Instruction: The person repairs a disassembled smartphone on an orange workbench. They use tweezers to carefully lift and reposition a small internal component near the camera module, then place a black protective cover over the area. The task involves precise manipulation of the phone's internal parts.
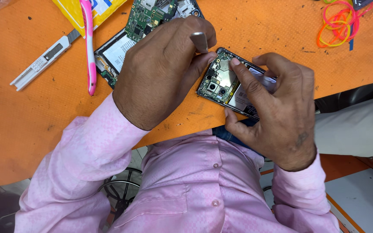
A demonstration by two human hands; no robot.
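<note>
Opened phone at the orange worktop edge, pinned flat by right hand fingers for steadiness; left hand fingers closed on metal tweezers, tip at circuit board.

Orange desk with dark specks and scuffs. Near the far left, a white plastic snap-off utility knife lying at a slant. Just beside it, a pink and white toothbrush, head end resting on a yellow padded envelope at the top edge. Next to the toothbrush, a second opened black smartphone with white battery exposed and a loose green circuit board lying across its upper end. Far right corner, a tangled heap of pink, orange and yellow rubber bands. Below the desk edge, grey and orange floor tiles and a black chair base
</note>
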